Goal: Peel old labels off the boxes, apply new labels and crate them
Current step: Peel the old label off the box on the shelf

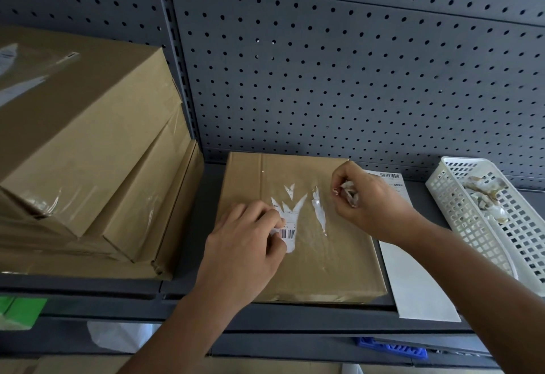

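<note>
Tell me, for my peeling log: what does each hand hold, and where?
Left hand pinches the old label at its left edge by the barcode; right hand holds a crumpled wad of peeled scraps in its fingers.

Grey pegboard wall (324, 64), dark shelf (295, 317), green object (20, 308) and pale plastic bag (118, 336) below.
</note>
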### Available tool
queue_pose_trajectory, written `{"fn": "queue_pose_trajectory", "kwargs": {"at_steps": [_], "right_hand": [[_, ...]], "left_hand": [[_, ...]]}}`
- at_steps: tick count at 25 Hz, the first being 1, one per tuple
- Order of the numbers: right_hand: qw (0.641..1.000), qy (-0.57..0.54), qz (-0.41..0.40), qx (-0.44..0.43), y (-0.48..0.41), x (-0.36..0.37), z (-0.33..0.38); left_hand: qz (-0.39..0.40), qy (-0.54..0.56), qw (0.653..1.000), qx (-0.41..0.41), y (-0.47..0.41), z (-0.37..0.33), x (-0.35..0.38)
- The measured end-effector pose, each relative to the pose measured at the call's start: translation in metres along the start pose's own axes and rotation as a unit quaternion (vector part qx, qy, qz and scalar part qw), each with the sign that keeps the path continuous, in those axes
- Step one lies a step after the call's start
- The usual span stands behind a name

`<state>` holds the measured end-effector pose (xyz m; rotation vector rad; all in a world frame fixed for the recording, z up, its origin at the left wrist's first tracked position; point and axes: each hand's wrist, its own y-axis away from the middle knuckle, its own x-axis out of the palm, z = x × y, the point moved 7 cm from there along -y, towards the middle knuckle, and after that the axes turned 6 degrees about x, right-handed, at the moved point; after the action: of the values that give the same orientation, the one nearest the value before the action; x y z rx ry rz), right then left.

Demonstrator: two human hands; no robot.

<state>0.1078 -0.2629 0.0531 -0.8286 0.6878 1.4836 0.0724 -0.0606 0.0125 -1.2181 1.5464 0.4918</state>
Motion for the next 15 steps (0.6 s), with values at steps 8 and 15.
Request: {"fn": "queue_pose_trajectory", "kwargs": {"at_steps": [8,15], "right_hand": [[0.995,0.053,0.033,-0.084,-0.014,0.026,0.013],[0.996,0.044,0.044,-0.071,-0.001,0.025,0.003]], "left_hand": [[-0.004,-0.003,1.0,0.001,0.0,-0.001,-0.001],[-0.005,-0.002,1.0,-0.004,0.0,-0.002,-0.002]]}}
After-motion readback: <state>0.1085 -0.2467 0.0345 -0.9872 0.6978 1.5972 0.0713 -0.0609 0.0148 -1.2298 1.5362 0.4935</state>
